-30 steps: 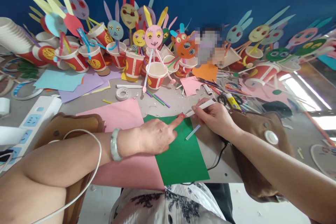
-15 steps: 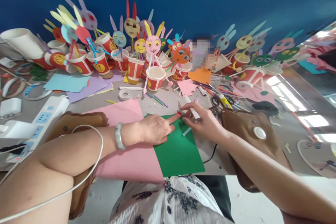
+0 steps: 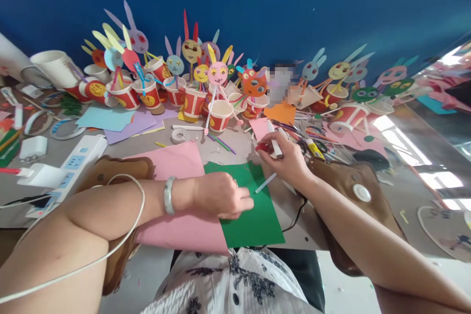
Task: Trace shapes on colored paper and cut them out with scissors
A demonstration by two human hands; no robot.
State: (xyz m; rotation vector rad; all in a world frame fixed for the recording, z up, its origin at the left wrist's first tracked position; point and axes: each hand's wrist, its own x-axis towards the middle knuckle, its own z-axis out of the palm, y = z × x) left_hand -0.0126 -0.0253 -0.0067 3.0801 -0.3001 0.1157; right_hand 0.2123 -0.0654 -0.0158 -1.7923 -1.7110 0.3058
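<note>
A grey table is backed by a blue wall, and a pale floor is seen below its near edge. The back of the table is filled with red paper cups, and paper faces with long ears are stood in many of them. Pens, scissors and a yellow tube are heaped to the right, a roll of tape is set near the middle, and a white power strip is laid at the left. A brown pad is placed under the right arm.

Pink paper is spread at the front, with green paper beside it. The left hand is held over the green paper with its fingers curled in; whether anything is tucked inside cannot be told. A white stick is gripped by the right hand, pinched between thumb and fingers, just past the paper's top right corner. A thin pale strip is left lying between the two hands, across the green paper's right edge.

Round yellow marks are printed on the cups. Tiny letters are shown down one cup's side, too small to be read.
</note>
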